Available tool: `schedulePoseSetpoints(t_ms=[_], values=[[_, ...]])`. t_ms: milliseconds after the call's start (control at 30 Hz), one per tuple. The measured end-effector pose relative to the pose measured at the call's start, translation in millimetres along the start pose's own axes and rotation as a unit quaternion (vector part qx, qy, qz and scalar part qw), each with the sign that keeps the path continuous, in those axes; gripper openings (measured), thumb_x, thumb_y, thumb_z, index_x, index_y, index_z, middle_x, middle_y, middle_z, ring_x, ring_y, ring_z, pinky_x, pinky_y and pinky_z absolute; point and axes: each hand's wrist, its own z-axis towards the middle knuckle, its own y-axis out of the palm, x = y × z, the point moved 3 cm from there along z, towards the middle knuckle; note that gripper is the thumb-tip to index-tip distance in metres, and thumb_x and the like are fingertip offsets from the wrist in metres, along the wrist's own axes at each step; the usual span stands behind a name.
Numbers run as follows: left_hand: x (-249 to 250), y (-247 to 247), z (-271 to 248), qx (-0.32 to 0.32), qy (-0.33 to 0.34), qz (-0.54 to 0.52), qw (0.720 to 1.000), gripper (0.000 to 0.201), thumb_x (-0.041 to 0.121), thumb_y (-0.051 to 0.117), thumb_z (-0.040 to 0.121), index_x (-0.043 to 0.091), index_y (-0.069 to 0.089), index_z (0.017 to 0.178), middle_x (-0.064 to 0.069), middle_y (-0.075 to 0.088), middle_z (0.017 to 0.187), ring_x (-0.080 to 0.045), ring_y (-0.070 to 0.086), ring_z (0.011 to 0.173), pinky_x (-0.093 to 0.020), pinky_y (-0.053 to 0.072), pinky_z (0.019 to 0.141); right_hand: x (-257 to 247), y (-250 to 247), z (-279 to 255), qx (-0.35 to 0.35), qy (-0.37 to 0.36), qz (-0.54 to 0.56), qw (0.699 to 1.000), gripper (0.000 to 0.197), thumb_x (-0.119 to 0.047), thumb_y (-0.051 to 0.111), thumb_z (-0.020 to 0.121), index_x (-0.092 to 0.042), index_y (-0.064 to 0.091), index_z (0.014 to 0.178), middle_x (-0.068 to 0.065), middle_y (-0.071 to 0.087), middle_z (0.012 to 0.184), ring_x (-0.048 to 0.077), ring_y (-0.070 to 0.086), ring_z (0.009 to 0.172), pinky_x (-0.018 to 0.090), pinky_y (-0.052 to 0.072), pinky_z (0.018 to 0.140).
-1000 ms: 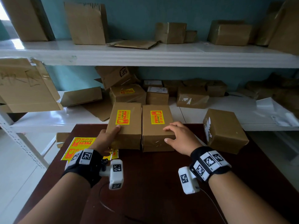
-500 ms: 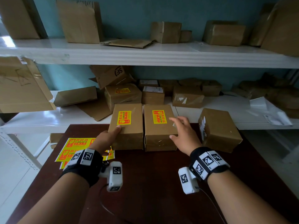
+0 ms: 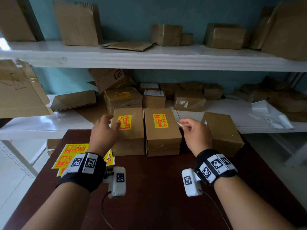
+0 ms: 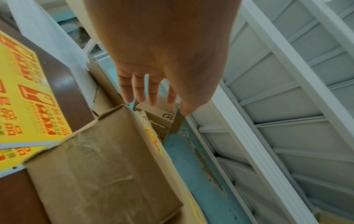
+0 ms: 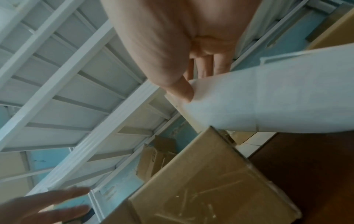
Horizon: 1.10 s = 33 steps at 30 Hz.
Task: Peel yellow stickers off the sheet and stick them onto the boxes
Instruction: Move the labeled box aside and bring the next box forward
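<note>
While the left hand (image 3: 103,131) hovers spread, the right hand (image 3: 195,136) pinches a white backing strip (image 5: 268,106).

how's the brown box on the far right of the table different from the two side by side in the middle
The far-right brown cardboard box shows no yellow sticker on top; each of the two middle brown boxes carries a yellow and red one. The far-right box sits turned at an angle and apart; the middle pair lie square, side by side. All three are taped brown cardboard on the dark wooden table.

Dark wood table (image 3: 157,188): three cardboard boxes (image 3: 162,130), yellow sticker sheets (image 3: 69,155) at left edge.
</note>
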Motion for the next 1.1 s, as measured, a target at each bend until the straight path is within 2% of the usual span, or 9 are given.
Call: schedulePoseSetpoints(t_ms=[67, 167, 233, 300, 400, 533, 733, 933, 1100], values=[[21.4, 1.8, -9.7, -0.035, 0.018, -0.119, 0.992, 0.033, 0.036, 0.055, 0.099, 0.026, 0.056, 0.130, -0.005, 0.068, 0.115, -0.019, 0.066, 0.098, -0.032, 0.050, 0.074, -13.6, 0.3, -3.7, 0.025, -0.026, 0.026, 0.999, 0.033, -0.009, 0.060, 0.098, -0.024, 0.069, 0.126, -0.008, 0.074, 0.114, 0.005, 0.070, 0.087, 0.020, 0.054, 0.075], [46.1, 12.3, -29.4, -0.193, -0.032, -0.264, 0.944, 0.030, 0.038, 0.048, 0.103, 0.036, 0.056, 0.132, -0.007, 0.074, 0.108, -0.025, 0.073, 0.093, -0.033, 0.054, 0.074, -36.2, 13.8, -15.5, 0.007, -0.092, 0.061, 0.994, 0.046, -0.008, 0.062, 0.096, -0.025, 0.058, 0.139, -0.014, 0.071, 0.118, -0.009, 0.057, 0.059, 0.008, 0.047, 0.055], [54.8, 19.1, -39.3, -0.284, -0.039, -0.265, 0.920, 0.035, 0.048, 0.041, 0.103, 0.042, 0.054, 0.135, -0.006, 0.074, 0.112, -0.023, 0.074, 0.097, -0.036, 0.054, 0.082, -49.8, 26.7, -25.8, -0.022, -0.144, 0.060, 0.987, 0.053, -0.004, 0.062, 0.094, -0.028, 0.056, 0.141, -0.012, 0.072, 0.118, -0.008, 0.063, 0.071, 0.013, 0.055, 0.065], [58.4, 24.6, -44.5, -0.320, -0.040, -0.259, 0.910, 0.042, 0.053, 0.039, 0.101, 0.036, 0.058, 0.135, -0.005, 0.072, 0.116, -0.022, 0.073, 0.101, -0.037, 0.055, 0.084, -58.8, 41.1, -34.3, -0.057, -0.187, 0.061, 0.979, 0.057, -0.004, 0.063, 0.092, -0.030, 0.056, 0.142, -0.005, 0.075, 0.116, 0.007, 0.071, 0.094, 0.028, 0.060, 0.083], [57.1, 27.6, -44.3, -0.300, -0.051, -0.250, 0.919, 0.043, 0.049, 0.046, 0.101, 0.021, 0.069, 0.121, -0.008, 0.074, 0.112, -0.026, 0.070, 0.103, -0.034, 0.057, 0.080, -67.5, 54.4, -43.4, -0.116, -0.215, 0.073, 0.967, 0.056, -0.011, 0.066, 0.087, -0.031, 0.058, 0.138, 0.000, 0.074, 0.115, 0.021, 0.069, 0.104, 0.037, 0.057, 0.085], [46.4, 20.5, -35.2, -0.223, -0.053, -0.228, 0.946, 0.031, 0.041, 0.056, 0.099, 0.018, 0.076, 0.107, -0.010, 0.074, 0.101, -0.023, 0.068, 0.085, -0.034, 0.057, 0.072, -68.2, 52.6, -43.1, -0.146, -0.217, 0.077, 0.962, 0.046, -0.025, 0.071, 0.087, -0.021, 0.064, 0.133, -0.003, 0.068, 0.127, 0.015, 0.060, 0.117, 0.027, 0.048, 0.101], [18.4, 3.4, -13.8, -0.095, -0.033, -0.154, 0.983, 0.029, 0.023, 0.068, 0.093, 0.014, 0.071, 0.120, -0.006, 0.070, 0.105, -0.018, 0.064, 0.080, -0.031, 0.056, 0.065, -50.1, 29.6, -22.9, -0.094, -0.172, 0.059, 0.979, 0.020, -0.029, 0.063, 0.094, -0.024, 0.073, 0.111, -0.009, 0.071, 0.109, 0.009, 0.062, 0.103, 0.032, 0.052, 0.093], [0.5, -1.5, -3.3, -0.062, -0.009, -0.002, 0.998, 0.040, 0.028, 0.073, 0.086, 0.022, 0.068, 0.125, -0.010, 0.066, 0.112, -0.027, 0.063, 0.104, -0.041, 0.052, 0.094, 0.2, 12.0, 5.1, -0.137, -0.005, -0.147, 0.980, 0.054, -0.045, 0.057, 0.096, -0.026, 0.046, 0.145, 0.000, 0.049, 0.149, 0.027, 0.039, 0.139, 0.043, 0.033, 0.116], [-4.1, 3.1, -2.6, -0.059, 0.004, 0.131, 0.990, 0.044, 0.043, 0.067, 0.088, 0.030, 0.063, 0.130, -0.016, 0.055, 0.130, -0.033, 0.051, 0.125, -0.042, 0.034, 0.110, 45.0, -13.9, 14.5, -0.077, 0.154, -0.247, 0.953, 0.085, -0.058, 0.062, 0.088, -0.024, 0.024, 0.155, 0.011, 0.027, 0.162, 0.038, 0.022, 0.149, 0.057, 0.018, 0.120]])
